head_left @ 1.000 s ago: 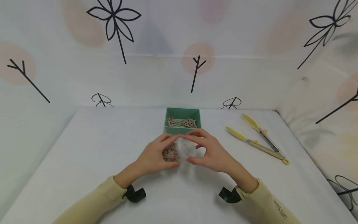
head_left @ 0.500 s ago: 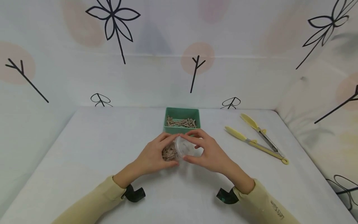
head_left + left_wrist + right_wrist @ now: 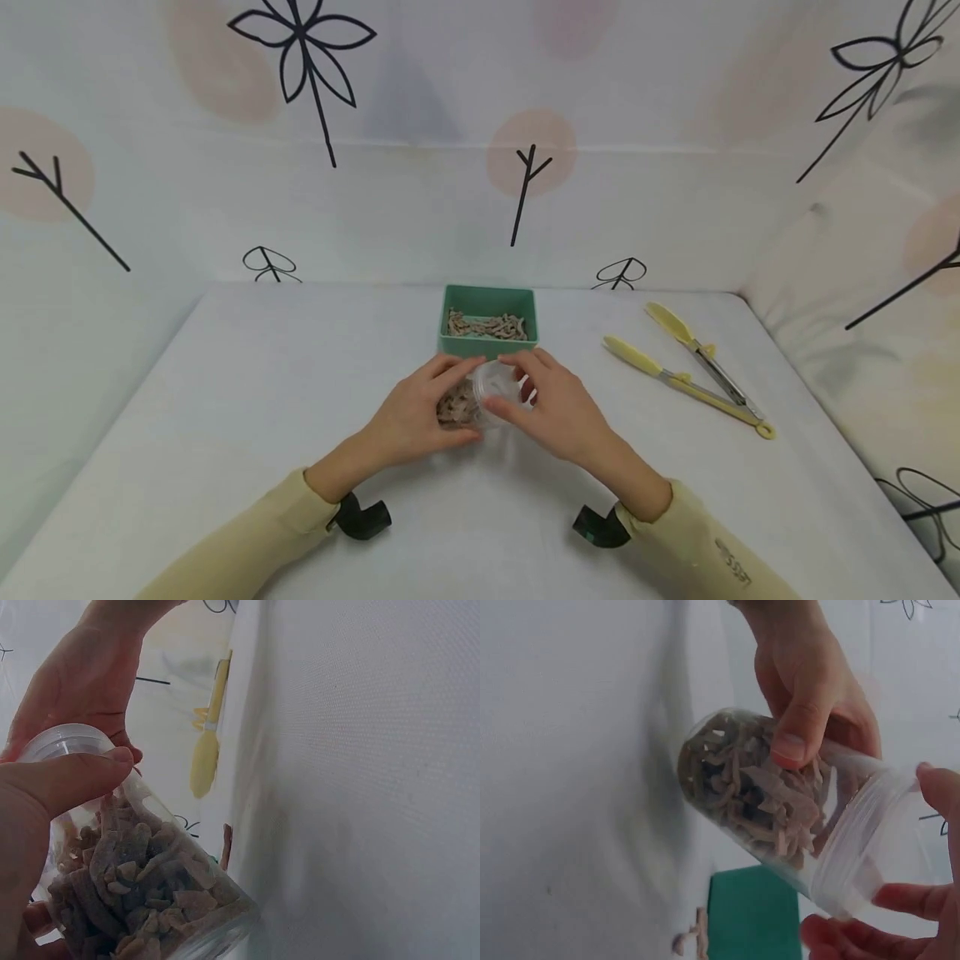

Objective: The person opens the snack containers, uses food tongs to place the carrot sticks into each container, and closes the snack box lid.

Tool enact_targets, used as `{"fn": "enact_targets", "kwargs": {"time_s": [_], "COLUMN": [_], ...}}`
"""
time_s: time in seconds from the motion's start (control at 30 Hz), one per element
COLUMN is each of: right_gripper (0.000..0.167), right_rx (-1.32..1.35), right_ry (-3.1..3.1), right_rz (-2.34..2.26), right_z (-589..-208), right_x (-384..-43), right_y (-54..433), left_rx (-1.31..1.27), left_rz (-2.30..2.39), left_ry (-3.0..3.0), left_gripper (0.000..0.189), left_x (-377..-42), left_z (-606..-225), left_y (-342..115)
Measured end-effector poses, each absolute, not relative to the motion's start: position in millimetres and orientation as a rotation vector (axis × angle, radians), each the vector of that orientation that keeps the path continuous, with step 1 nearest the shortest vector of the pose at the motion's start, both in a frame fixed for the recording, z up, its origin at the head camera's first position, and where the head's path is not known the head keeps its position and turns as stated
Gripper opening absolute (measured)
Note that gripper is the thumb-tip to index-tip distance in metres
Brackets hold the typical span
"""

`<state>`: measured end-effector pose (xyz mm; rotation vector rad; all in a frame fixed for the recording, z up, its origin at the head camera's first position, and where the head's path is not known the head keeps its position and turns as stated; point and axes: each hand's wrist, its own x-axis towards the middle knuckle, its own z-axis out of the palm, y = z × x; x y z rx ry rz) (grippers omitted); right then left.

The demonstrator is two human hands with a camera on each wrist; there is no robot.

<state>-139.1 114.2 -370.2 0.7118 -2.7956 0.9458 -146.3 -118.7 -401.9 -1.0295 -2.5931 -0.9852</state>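
Note:
A clear plastic jar [image 3: 456,404] holds many greyish-brown dried strips [image 3: 754,784], its lidded end tipped toward my right hand. My left hand [image 3: 411,414] grips the jar body, its thumb [image 3: 799,742] lying along the side. At the jar's other end, my right hand [image 3: 561,410] has thumb and fingers curled round the clear screw lid [image 3: 864,832]. The lid sits on the jar's mouth. In the left wrist view, the strips fill the lower part of the jar, whose bottom edge leans close over the white cloth.
Just beyond the hands stands a green rectangular box [image 3: 480,347] with more strips [image 3: 495,327] inside. A loose strip [image 3: 702,930] shows beside it in the right wrist view. Yellow-tipped tongs [image 3: 678,382] lie spread at the right. A patterned cloth wall [image 3: 420,208] rises behind.
My right hand has turned about the lid, its thumb moving up and left and its fingers curling in closer. My left hand and the jar have hardly moved.

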Motion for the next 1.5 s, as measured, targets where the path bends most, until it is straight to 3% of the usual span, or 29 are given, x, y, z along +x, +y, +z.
{"fn": "enact_targets", "kwargs": {"time_s": [0.2, 0.5, 0.7, 1.1, 1.5], "right_gripper": [0.050, 0.059, 0.052, 0.057, 0.063], "right_rx": [0.899, 1.494, 1.384, 0.990, 1.404], "right_ry": [-2.688, -2.460, -2.471, -2.624, -2.476], "right_rz": [1.107, 1.393, 1.285, 1.098, 1.136], "right_z": [-367, -368, -372, -374, -363], "right_x": [-148, -158, -154, -144, -153], "right_y": [126, 136, 130, 117, 134], "left_rx": [-1.014, -1.030, -1.018, -0.983, -0.989], "left_rz": [-1.024, -1.029, -1.056, -1.068, -1.069], "left_ry": [-2.598, -2.595, -2.611, -2.631, -2.627], "left_gripper": [0.089, 0.093, 0.094, 0.089, 0.092], "left_x": [-148, -149, -149, -148, -150], "left_z": [-403, -403, -401, -401, -403], "left_y": [-121, -123, -124, -124, -124]}}
